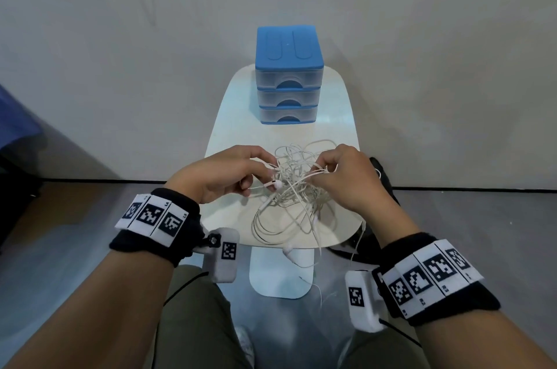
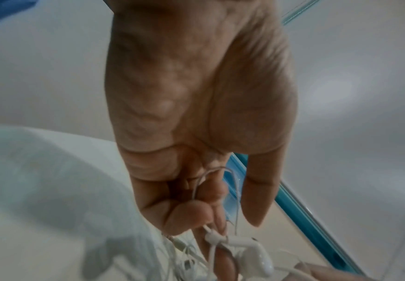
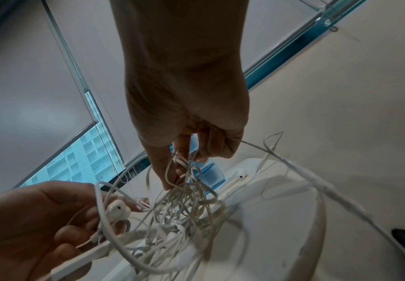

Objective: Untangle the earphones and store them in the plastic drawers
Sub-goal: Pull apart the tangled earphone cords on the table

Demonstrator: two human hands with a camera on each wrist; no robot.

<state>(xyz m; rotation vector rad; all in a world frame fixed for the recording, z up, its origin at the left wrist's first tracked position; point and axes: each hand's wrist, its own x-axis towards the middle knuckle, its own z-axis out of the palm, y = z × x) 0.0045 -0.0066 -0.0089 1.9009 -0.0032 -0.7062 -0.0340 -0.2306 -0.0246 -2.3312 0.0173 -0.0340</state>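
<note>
A tangle of white wired earphones [image 1: 297, 184] is lifted over the near half of a small white table [image 1: 238, 115], with loops hanging past its front edge. My left hand [image 1: 229, 172] pinches cable at the tangle's left side, an earbud [image 1: 275, 184] sticking out beside its fingers; in the left wrist view the earbud [image 2: 254, 254] sits below the curled fingers [image 2: 191, 213]. My right hand [image 1: 343, 178] pinches strands at the tangle's right side, seen in the right wrist view as fingers [image 3: 184, 155] gripping cords [image 3: 187, 205]. The blue plastic drawer unit [image 1: 288, 76] stands at the table's far end, all three drawers shut.
The table stands against a beige wall [image 1: 120, 67]. A dark shoe [image 1: 382, 175] lies on the floor right of the table. One earbud [image 1: 287, 249] dangles below the table's front edge above the white base [image 1: 280, 278]. My knees are just below the table.
</note>
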